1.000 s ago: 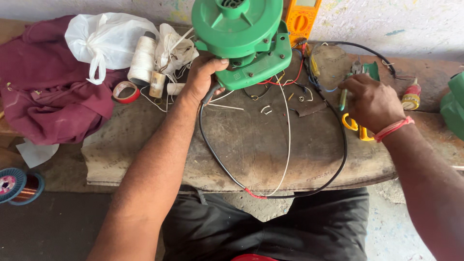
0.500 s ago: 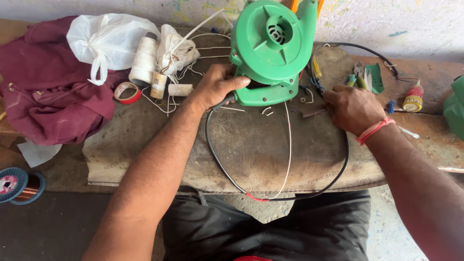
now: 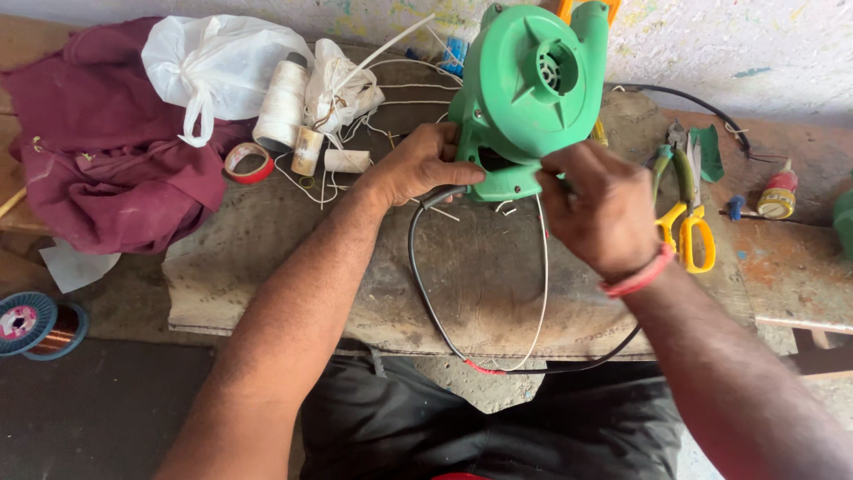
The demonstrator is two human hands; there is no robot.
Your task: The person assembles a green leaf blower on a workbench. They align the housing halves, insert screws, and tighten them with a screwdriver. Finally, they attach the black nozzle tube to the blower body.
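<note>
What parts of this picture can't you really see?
- Head view: the underside of the green blower is hidden by the left hand and right hand.
- The orange thing behind the blower is cut off by the top edge.
- The contents of the white bag are hidden; it is tied shut.
- A green object is cut off by the right edge.

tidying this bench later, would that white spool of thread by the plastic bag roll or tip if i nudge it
The white spool stands tall and narrow, so a nudge would probably tip it. Being round, it would likely roll then, though the plastic bag beside it may stop it.
</note>
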